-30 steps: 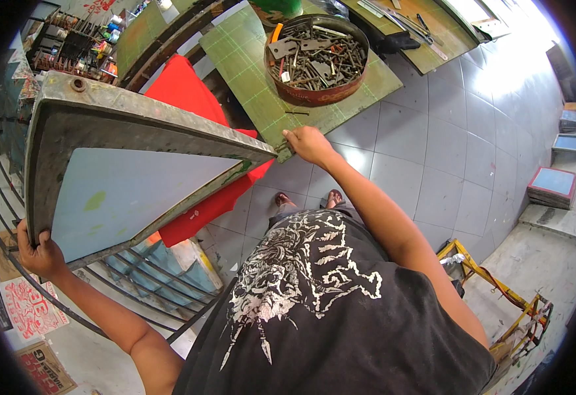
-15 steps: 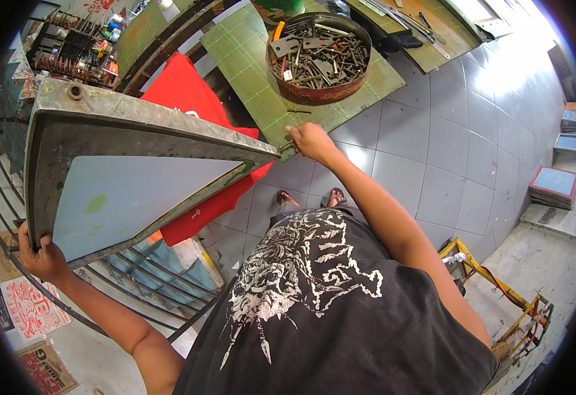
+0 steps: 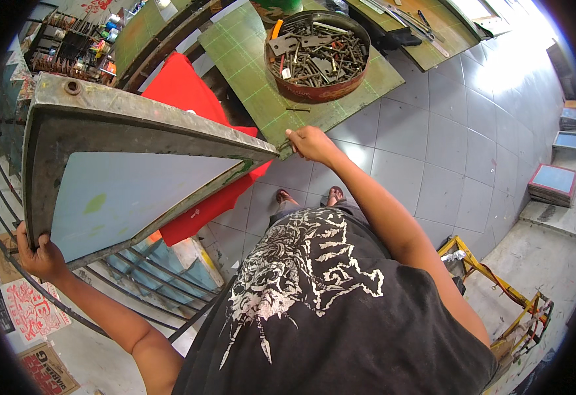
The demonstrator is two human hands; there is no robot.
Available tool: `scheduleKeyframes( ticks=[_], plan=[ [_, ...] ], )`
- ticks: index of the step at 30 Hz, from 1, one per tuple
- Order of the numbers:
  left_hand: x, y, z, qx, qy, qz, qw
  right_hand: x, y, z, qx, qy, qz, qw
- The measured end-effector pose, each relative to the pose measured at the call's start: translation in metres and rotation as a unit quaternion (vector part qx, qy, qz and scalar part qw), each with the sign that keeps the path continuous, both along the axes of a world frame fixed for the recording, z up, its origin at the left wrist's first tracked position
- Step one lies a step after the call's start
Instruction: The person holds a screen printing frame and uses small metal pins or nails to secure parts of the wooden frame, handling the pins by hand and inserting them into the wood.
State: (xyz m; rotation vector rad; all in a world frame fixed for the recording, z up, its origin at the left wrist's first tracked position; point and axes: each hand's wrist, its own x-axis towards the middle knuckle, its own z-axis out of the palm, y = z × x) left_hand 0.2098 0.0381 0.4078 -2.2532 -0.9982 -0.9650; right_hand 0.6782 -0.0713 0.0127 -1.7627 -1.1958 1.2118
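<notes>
My left hand [image 3: 42, 255] is closed around the lower left corner of a screen printing frame [image 3: 136, 117], which is tilted up on its left side. Its pale blue mesh [image 3: 126, 197] bears a yellow-green stain. At the frame's right end, my right hand [image 3: 311, 143] has its fingers pinched together by the corner of a green gridded board [image 3: 242, 66]. What they pinch is too small and covered to make out. Behind and below the frame hangs a red cloth [image 3: 182, 85]. A single screw [image 3: 298, 110] lies on the board near my right hand.
A round tin [image 3: 321, 92] full of screws and metal bits stands on the board. Long tools [image 3: 419, 29] lie on another board at the far right. Curved black bars [image 3: 153, 286] run below the frame. A yellow metal frame [image 3: 482, 266] stands at the right; stacked screens [image 3: 552, 183] sit beyond it.
My right hand has shifted very slightly toward me at the board's corner. The raised left end of the printing frame has moved a touch farther up; my left hand keeps its hold.
</notes>
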Motion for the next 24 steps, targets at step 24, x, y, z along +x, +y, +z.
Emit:
scheduleKeyframes(
  ticks=[24],
  plan=[
    [0.007, -0.007, 0.001, 0.006, 0.012, 0.007, 1.000, -0.002, 0.004, -0.001, 0.093, -0.118, 0.000, 0.989]
  ],
)
